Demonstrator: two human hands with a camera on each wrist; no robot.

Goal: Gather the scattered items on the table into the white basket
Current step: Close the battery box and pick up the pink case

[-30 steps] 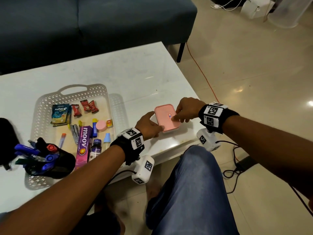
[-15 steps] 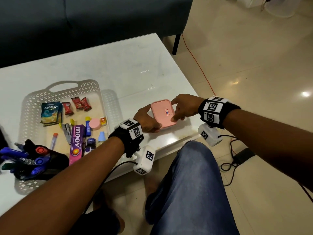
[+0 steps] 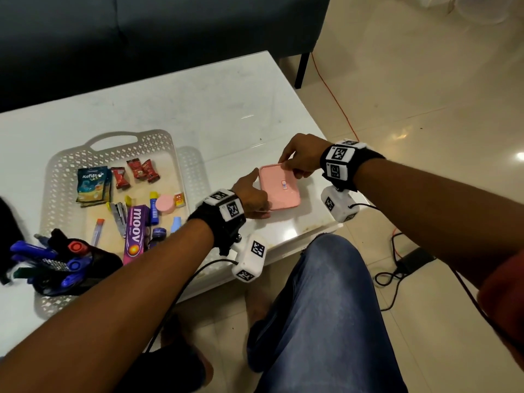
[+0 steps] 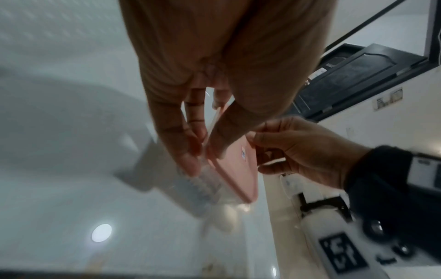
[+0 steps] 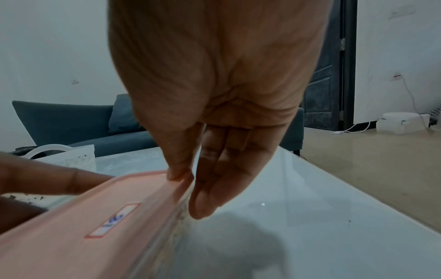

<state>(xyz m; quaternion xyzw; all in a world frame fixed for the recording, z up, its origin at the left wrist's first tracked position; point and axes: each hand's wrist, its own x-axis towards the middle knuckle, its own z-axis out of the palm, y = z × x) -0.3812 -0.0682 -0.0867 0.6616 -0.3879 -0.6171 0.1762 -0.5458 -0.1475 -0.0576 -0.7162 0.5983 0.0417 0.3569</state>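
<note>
A clear box with a pink lid [image 3: 279, 190] is near the table's front right corner, held by both hands. My left hand [image 3: 259, 195] grips its left side, thumb on the lid [image 4: 235, 166] and fingers [image 4: 188, 160] down the clear wall. My right hand [image 3: 292, 170] pinches the far right edge, thumb on the lid [image 5: 83, 217] and fingers [image 5: 214, 190] along the side. In the left wrist view the box looks tilted, with a shadow under it. The white basket [image 3: 56, 194] stands to the left, holding several small items.
In the basket lie a purple moov tube [image 3: 136, 236], snack packets [image 3: 93, 185] and a black pouch of pens [image 3: 56, 259]. The white table [image 3: 198, 109] ends just right of the box. A dark sofa [image 3: 141, 32] stands behind; cables [image 3: 397, 268] lie on the floor.
My right hand has gone from pressing a finger on the lid to pinching the box's far edge. My left hand has closed further round the left side, and the box has tilted.
</note>
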